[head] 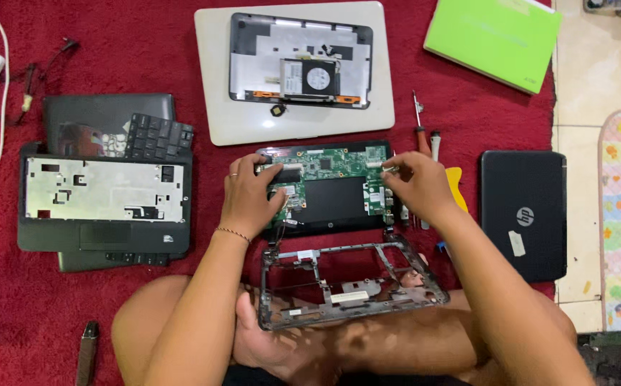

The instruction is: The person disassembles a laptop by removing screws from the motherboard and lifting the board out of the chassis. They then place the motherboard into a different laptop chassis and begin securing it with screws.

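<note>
Both hands (249,196) (417,187) grip the green motherboard (324,179), covering its side edges.

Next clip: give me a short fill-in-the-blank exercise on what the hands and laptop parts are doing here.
1. Both hands, the left hand and the right hand, rest on a ____ circuit board.
2. The bare black laptop frame lies on the person's ____.
3. The closed laptop at the top right is ____ in colour.
4. Everything lies on a ____ carpet.

Missing words: green; legs; green; red
</note>
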